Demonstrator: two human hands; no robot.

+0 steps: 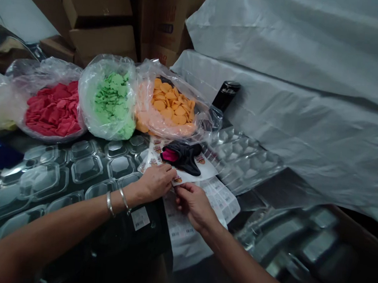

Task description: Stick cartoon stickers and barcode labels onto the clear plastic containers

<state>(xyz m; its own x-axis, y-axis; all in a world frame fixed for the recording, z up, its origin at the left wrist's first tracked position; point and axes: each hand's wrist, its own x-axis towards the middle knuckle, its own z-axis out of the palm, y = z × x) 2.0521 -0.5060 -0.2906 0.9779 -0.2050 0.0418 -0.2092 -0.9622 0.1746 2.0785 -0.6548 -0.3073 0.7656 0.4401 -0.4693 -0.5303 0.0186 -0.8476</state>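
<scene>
My left hand (pixel 157 180), with two silver bangles at its wrist, has its fingers closed at the near edge of a white sticker sheet (pixel 209 169) printed with small logos. Close beside it, my right hand (pixel 194 204) pinches the same edge between thumb and fingers. Whether a single sticker is between the fingertips is too small to tell. A soft black item with a pink inside (pixel 184 157) lies on top of the sheet. Under my right hand are sheets of barcode labels (pixel 219 198). A black container with a barcode label (pixel 126 224) sits below my left wrist.
Clear plastic containers with lids (pixel 87 167) cover the left side. Behind them stand bags of red (pixel 56 109), green (pixel 113 100) and orange pieces (pixel 174 103). A black can (pixel 225 95), clear trays (pixel 243 156) and white sheeting (pixel 277 105) are at right; cardboard boxes (pixel 102 38) at back.
</scene>
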